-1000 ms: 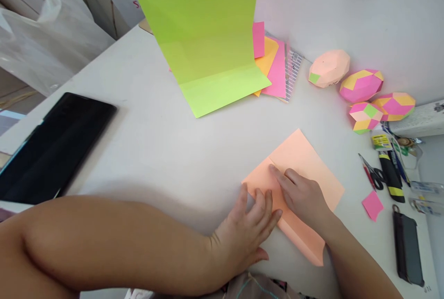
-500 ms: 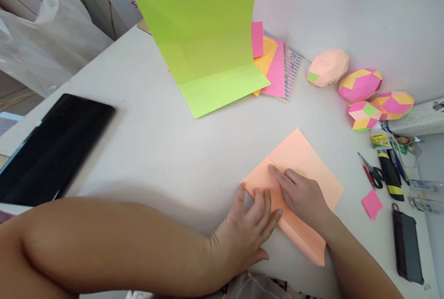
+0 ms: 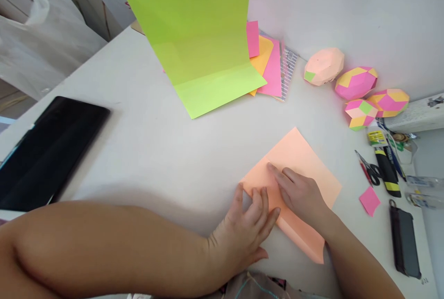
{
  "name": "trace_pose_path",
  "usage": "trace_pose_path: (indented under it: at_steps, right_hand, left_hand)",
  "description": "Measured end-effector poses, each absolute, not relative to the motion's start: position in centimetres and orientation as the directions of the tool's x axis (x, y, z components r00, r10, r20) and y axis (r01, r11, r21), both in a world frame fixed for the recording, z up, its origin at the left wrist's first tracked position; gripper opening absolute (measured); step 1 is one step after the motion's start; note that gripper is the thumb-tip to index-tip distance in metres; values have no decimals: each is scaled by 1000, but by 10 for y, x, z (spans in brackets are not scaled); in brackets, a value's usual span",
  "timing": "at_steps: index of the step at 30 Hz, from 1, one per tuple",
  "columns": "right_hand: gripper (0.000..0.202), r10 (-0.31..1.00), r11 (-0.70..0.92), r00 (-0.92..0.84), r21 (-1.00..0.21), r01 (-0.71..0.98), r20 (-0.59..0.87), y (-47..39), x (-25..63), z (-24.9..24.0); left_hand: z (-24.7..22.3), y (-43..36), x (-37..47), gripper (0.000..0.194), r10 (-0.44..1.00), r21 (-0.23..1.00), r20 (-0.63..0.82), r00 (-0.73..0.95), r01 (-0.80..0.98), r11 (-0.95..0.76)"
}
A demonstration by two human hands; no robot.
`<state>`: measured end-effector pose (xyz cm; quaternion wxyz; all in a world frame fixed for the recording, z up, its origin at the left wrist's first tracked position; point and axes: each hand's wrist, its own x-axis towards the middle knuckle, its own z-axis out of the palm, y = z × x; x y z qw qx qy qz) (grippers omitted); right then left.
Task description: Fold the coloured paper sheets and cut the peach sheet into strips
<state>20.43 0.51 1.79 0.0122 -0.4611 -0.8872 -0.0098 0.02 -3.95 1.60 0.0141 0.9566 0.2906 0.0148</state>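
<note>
1. Holds left forearm (image 3: 138, 249) across from the left, bent at the elbow (image 3: 29, 243).
2. Holds left hand (image 3: 241, 234) palm down, with fingers (image 3: 256, 206) spread and lightly bent, and thumb (image 3: 258, 255) set apart from them.
3. Slants right forearm (image 3: 357, 255) up leftward from the lower right.
4. Points right hand (image 3: 305, 199) toward upper left, with one finger (image 3: 279, 178) stretched out and another curled beside it.
5. Holds both hands close together.

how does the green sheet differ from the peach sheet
The green sheet is lime-coloured; the peach sheet is pale orange. The green sheet's far part appears raised, while the peach sheet's far part lies flat. No hand touches the green sheet; the left hand and right hand are on the peach sheet. Both look like bent paper.
</note>
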Motion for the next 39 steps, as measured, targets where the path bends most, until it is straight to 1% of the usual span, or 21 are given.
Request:
trace_pose_path:
  at_steps: [6, 12, 21, 28, 33, 39]
  right_hand:
    - [52, 827, 562, -562, -17, 827, 23, 5, 205, 16]
    - [49, 823, 568, -568, -5, 823, 21, 5, 205, 15]
    - [51, 821, 571, -571, 9, 821, 33, 4, 205, 15]
    - [55, 817, 577, -576, -2, 817, 37, 5, 205, 13]
    - [53, 821, 571, -571, -6, 821, 34, 5, 204, 15]
    - [47, 806, 588, -589, 29, 808, 65, 6, 203, 16]
  left_hand:
    - [15, -40, 0, 75, 554, 31, 13, 832, 554, -832]
    - [15, -42, 0, 77, 559, 18, 14, 829, 559, -829]
    - [15, -41, 1, 81, 561, -32, 17, 827, 562, -827]
    - [16, -41, 1, 77, 572, 1, -2, 820, 572, -820]
    - [16, -41, 2, 80, 584, 9, -15, 812, 584, -812]
    - [15, -41, 2, 82, 574, -22, 10, 819, 574, -818]
